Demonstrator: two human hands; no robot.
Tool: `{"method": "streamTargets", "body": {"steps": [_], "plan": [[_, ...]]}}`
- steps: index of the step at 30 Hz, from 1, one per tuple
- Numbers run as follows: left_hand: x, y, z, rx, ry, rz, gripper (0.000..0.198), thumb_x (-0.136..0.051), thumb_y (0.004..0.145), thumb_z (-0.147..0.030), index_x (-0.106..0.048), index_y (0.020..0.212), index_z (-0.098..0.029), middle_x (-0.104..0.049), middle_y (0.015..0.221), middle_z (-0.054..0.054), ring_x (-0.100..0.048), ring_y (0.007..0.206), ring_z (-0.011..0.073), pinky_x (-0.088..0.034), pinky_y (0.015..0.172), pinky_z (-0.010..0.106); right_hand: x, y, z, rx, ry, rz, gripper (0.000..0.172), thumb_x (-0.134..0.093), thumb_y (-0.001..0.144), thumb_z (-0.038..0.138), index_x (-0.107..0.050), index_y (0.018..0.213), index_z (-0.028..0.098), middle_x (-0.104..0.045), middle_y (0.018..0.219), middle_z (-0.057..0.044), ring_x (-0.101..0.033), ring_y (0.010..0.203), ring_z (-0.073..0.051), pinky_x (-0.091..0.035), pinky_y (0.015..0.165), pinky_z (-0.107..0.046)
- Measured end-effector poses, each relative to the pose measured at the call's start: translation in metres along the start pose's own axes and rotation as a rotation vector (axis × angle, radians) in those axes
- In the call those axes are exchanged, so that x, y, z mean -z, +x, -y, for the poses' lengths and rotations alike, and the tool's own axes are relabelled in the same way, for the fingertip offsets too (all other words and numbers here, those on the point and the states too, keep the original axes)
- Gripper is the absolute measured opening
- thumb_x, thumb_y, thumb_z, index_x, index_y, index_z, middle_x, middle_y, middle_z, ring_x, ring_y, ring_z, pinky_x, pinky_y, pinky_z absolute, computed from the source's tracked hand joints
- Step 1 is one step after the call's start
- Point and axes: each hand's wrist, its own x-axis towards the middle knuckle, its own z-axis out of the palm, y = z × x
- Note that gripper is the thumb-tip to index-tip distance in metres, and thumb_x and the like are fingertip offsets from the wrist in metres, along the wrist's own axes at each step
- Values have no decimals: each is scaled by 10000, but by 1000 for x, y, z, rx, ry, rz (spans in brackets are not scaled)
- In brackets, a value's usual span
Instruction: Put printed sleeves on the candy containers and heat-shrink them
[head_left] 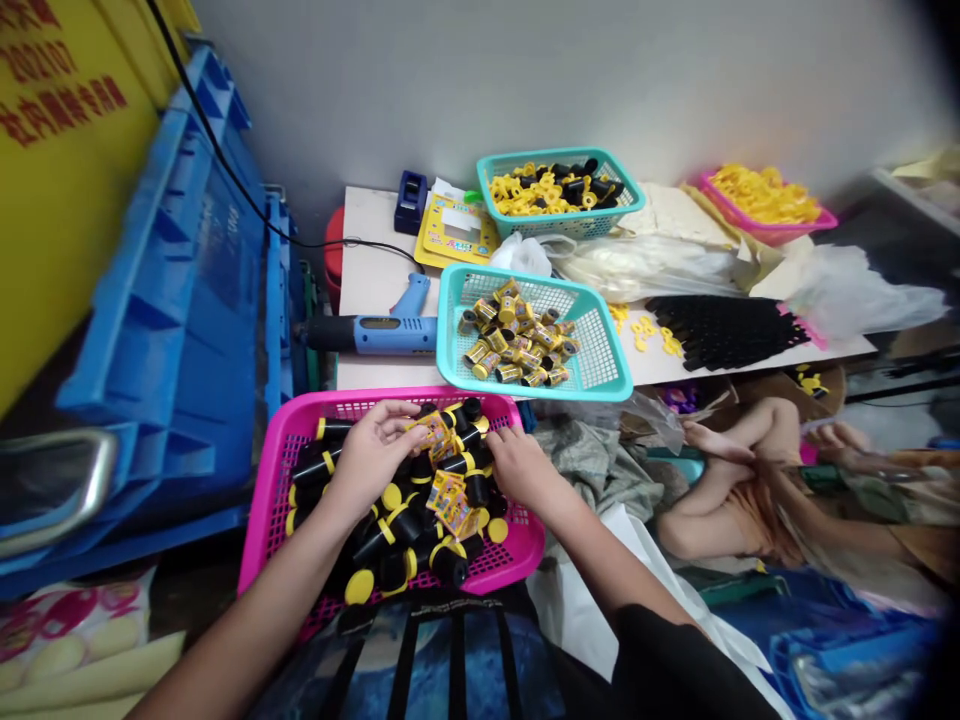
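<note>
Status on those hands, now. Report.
Left hand pinching yellow printed wrapper over pink plastic basket. Right hand on black yellow-capped tubes. Teal basket just beyond.

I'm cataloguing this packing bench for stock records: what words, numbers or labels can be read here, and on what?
Yellow wall panel: red lettering, blurred; digits seem to begin "2021", characters unreadable.
Yellow printed card beside the dark blue tape dispenser: too small to read.
Gold-labelled cylinders in the front teal plastic basket: too small to read.
Yellow printed cards in the pink plastic basket: too blurred to read.
</note>
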Motion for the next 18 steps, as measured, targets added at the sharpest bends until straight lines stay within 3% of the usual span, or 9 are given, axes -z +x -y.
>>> {"method": "streamTargets", "body": {"steps": [2, 5, 10, 13, 16, 18], "plan": [[1, -1, -1, 1, 14, 1, 406, -765, 676, -450, -633, 942, -174, -726, 742, 29, -696, 680, 191, -565, 622, 306, 0, -2, 4, 4, 19, 8, 360, -527, 778, 37, -631, 1123, 53, -627, 1104, -232, -535, 1074, -324, -434, 867, -409], [2, -3, -3, -18, 43, -10, 350, -772, 672, -478, -681, 828, -178, -739, 702, 31, -687, 635, 187, -574, 624, 313, 2, -5, 4, -16, 79, 1, 280, -562, 702, -7, -662, 955, 56, -629, 1015, -257, -570, 1007, -339, -450, 806, -408], [3, -5, -6, -54, 65, -30, 343, -762, 678, -529, -734, 754, -196, -780, 773, 49, -717, 713, 223, -602, 687, 347, 18, -11, -10, -54, 296, -94, 193, -576, 802, 130, -588, 994, 150, -643, 951, -112, -606, 792, -209, -489, 701, -331], [2, -4, -5, -71, 72, -14, 350, -757, 678, -554, -751, 741, -209, -784, 778, 45, -725, 734, 234, -609, 711, 358, 24, -14, -14, 3, 835, -280, 267, -599, 866, 312, -534, 1105, 211, -652, 1033, -64, -626, 863, -174, -527, 750, -307], [1, -4, -5, -85, 82, 4, 344, -746, 695, -554, -761, 746, -214, -783, 773, 42, -722, 714, 231, -610, 696, 357, 24, -13, -8, 35, 1491, -422, 361, -740, 774, 419, -594, 1050, 238, -678, 950, -33, -643, 815, -171, -543, 722, -305], [0, -5, -5, -94, 87, 14, 332, -737, 710, -542, -766, 754, -214, -784, 780, 44, -722, 711, 231, -610, 688, 358, 23, -10, -4, 21, 1638, -422, 377, -804, 705, 454, -645, 966, 233, -673, 848, -11, -630, 736, -156, -540, 667, -288]]}}
